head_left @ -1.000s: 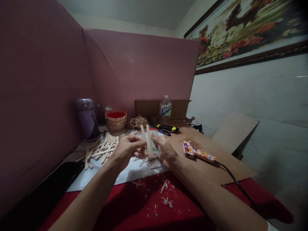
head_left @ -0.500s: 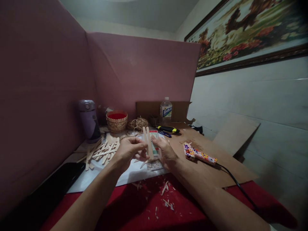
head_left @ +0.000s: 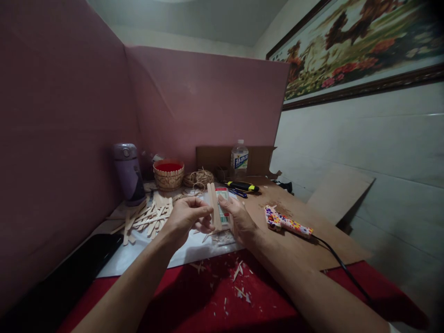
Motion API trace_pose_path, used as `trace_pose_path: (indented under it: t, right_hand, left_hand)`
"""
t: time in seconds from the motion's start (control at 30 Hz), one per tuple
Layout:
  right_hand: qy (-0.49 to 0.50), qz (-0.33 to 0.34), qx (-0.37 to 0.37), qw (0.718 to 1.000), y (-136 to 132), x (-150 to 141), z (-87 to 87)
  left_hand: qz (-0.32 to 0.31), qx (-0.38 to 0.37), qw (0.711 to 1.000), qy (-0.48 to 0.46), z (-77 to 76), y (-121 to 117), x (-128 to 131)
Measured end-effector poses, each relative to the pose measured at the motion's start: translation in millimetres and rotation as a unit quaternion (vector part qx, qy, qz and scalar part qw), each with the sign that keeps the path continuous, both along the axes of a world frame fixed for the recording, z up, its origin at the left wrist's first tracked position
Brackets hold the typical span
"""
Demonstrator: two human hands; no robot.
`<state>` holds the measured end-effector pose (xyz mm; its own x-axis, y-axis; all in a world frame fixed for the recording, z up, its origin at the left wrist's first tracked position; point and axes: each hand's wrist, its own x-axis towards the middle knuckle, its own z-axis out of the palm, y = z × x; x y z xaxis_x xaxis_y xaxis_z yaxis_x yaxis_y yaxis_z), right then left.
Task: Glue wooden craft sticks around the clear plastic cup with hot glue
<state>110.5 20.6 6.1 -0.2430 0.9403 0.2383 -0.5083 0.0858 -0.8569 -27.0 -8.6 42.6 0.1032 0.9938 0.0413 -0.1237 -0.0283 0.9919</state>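
My left hand (head_left: pixel 190 215) pinches a wooden craft stick (head_left: pixel 210 203) between thumb and fingers, upright and side by side with a second stick (head_left: pixel 216 212). My right hand (head_left: pixel 239 217) is wrapped round a clear plastic box (head_left: pixel 223 210) with a red, white and green label. Both sticks stand at the box's left side, their lower ends partly hidden by the left fingertips. More loose craft sticks (head_left: pixel 157 217) lie in a heap to the left of my left hand.
A purple flask (head_left: pixel 128 173), a stick-covered basket (head_left: pixel 169 178) and twine (head_left: pixel 199 178) stand behind. A yellow-black utility knife (head_left: pixel 243 186) and a bottle (head_left: pixel 239 159) are beyond. A flowered glue gun (head_left: pixel 287 223) with a cord rests on cardboard (head_left: pixel 312 252); wood scraps litter the red cloth (head_left: pixel 208 300).
The stick in my left hand has shifted slightly right, closing the narrow gap at the top, so the two sticks now lie against each other. The right hand has hardly moved.
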Motion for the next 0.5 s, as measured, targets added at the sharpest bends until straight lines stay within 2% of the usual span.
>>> trace_pose_path:
  t: [0.2,0.37,0.43,0.5]
  right_hand:
    - [-0.009,0.000,0.002,1.000,-1.4,0.1,2.1]
    - [0.007,0.024,-0.025,0.999,-4.3,0.4,6.3]
    - [0.024,0.023,-0.038,0.999,-4.6,0.3,7.7]
    - [0.037,0.017,-0.047,0.998,-4.6,0.1,8.6]
  left_hand:
    - [-0.004,0.008,1.000,0.006,0.4,-0.7,0.2]
    - [-0.016,0.049,0.999,0.015,0.5,-0.1,-3.2]
    - [0.010,0.072,0.997,0.017,-0.3,1.9,-4.4]
    - [0.086,0.091,0.992,0.013,-2.1,4.3,-4.9]
